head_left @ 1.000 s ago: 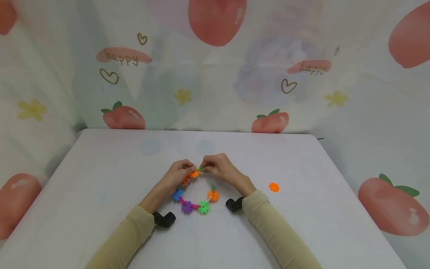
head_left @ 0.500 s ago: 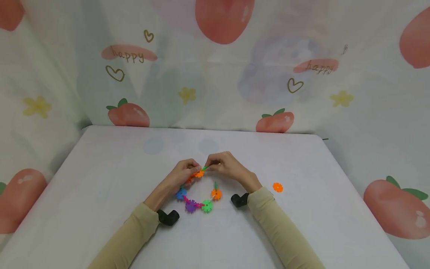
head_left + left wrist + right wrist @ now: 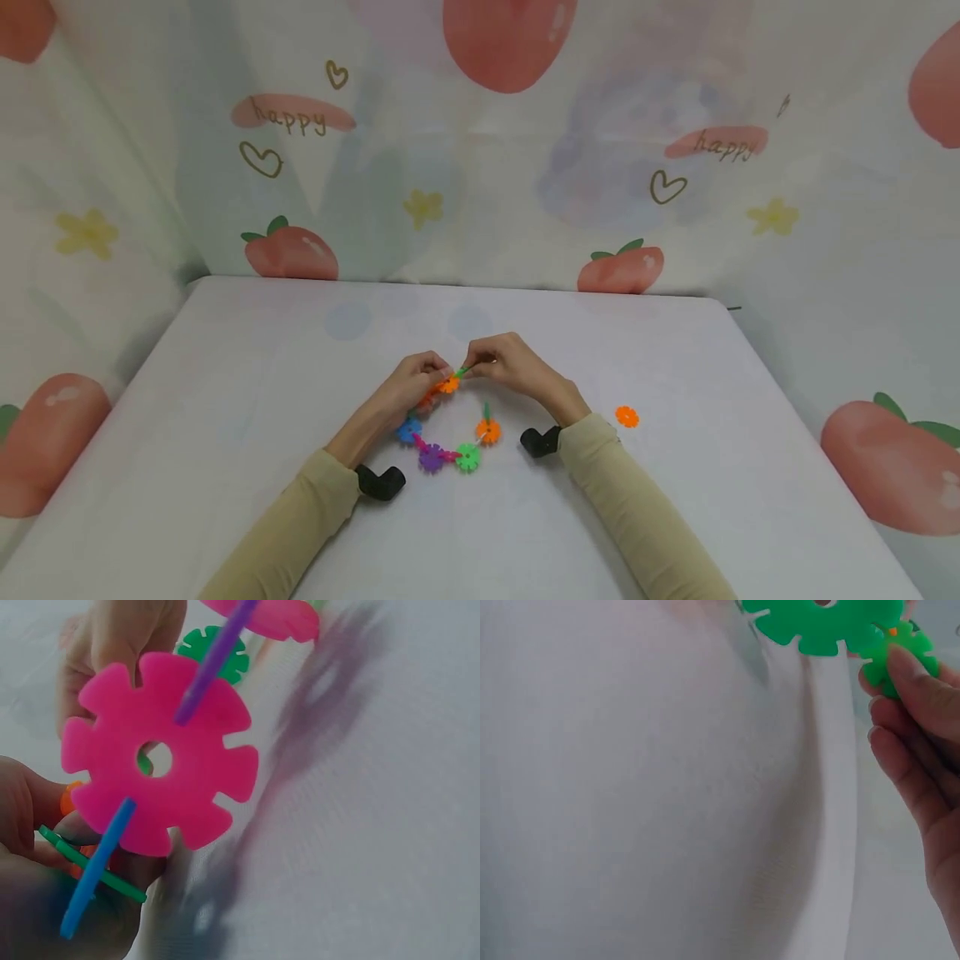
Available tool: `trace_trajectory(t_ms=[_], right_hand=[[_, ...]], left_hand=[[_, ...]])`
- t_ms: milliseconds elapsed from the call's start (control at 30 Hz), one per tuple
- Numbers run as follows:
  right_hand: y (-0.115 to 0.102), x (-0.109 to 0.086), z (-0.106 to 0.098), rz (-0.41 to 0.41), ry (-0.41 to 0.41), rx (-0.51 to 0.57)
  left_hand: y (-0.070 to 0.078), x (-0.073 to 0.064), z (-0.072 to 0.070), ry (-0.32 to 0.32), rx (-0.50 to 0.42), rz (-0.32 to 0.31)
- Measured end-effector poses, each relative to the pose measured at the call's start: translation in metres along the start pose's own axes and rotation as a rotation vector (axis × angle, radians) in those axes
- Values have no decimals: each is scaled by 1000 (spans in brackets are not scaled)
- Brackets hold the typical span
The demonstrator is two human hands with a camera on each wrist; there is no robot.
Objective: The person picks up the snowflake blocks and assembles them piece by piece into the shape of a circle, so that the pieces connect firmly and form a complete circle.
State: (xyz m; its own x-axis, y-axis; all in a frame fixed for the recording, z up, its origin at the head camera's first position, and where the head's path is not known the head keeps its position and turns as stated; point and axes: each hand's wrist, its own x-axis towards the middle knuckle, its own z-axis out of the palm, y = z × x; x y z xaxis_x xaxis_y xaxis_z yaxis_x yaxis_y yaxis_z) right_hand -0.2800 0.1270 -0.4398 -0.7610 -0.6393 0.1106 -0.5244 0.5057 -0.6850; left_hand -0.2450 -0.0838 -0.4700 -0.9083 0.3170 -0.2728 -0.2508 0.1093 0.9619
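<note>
A curved chain of notched plastic snowflake discs lies between my hands, with a purple disc (image 3: 432, 458), a light green disc (image 3: 468, 457) and an orange disc (image 3: 488, 432) along its near side. My left hand (image 3: 405, 387) grips the chain's far end, by another orange disc (image 3: 449, 383). Thumb and fingers of my right hand (image 3: 519, 367) pinch a bright green disc (image 3: 921, 646), which meets that orange one; whether their slots interlock I cannot tell. Close to the left wrist camera, a pink disc (image 3: 191, 769) carries a blue disc (image 3: 97, 866) and a purple one, both edge-on.
One loose orange disc (image 3: 627, 417) lies flat on the white tabletop (image 3: 720, 500), right of the right forearm. Black wrist cameras (image 3: 381, 482) sit under both cuffs. Behind the table hangs a fruit-printed cloth (image 3: 495, 167).
The head view has swung slightly, so everything appears a little further right. Both hands keep their hold, the green disc still against the orange one; the chain's shape stays the same.
</note>
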Motion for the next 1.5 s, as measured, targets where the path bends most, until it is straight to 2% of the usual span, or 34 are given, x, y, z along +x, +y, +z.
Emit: trace_trajectory(t_ms=[200,467,533,633,700,767,900,1067,1333,1500], right_hand=[[1,0,0,63,-6,20],[-4,-2,-3,-38,-5,-67],[0,-7,-8,-12,18,-84],[6,-20,-15,79,65,-89],[4,-26,-16,139,92,-61],[-1,-28,-13,158,96,-33],[-10,-22,3,118,83,-12],[-15,-18,17,91,93,-25],[-19,-18,23,34,120,-58],[-22,-16,27,-1,155,-67]], left_hand=[[2,-1,0,-7,-1,-12],[1,-2,1,-8,1,-12],[0,-2,-1,-5,-5,-24],[-1,-3,-4,-9,-5,-51],[0,-4,-6,-2,15,-59],[1,-5,-8,11,37,-57],[4,-9,-12,40,53,-51],[4,-9,-11,5,17,-48],[2,-8,-5,-1,-11,-34],[1,-7,-3,16,-31,-20]])
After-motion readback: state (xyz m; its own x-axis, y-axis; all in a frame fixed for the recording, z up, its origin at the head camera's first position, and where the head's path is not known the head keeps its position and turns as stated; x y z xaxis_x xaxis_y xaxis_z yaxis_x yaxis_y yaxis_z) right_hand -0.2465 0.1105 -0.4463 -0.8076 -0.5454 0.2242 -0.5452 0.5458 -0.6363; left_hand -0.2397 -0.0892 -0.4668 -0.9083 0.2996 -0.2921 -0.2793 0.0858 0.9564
